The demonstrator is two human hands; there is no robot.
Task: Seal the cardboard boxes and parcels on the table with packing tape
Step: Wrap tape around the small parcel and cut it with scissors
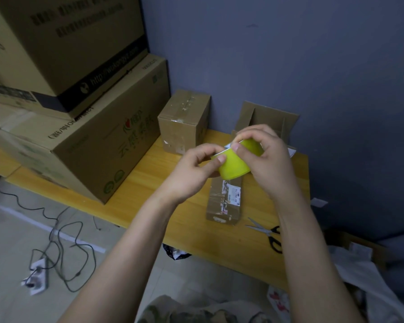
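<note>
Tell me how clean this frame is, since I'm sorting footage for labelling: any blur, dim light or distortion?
Head view: dim, flat light, no glare; wide-angle bending tilts the stacked boxes at the left edge, their print smeared; the left hand, right hand and yellow tape roll they hold look fairly sharp; the parcel label is partly legible.

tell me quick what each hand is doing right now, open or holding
Left hand: pinching the edge of the yellow-green tape roll.
Right hand: curled round the same roll, holding it.
</note>
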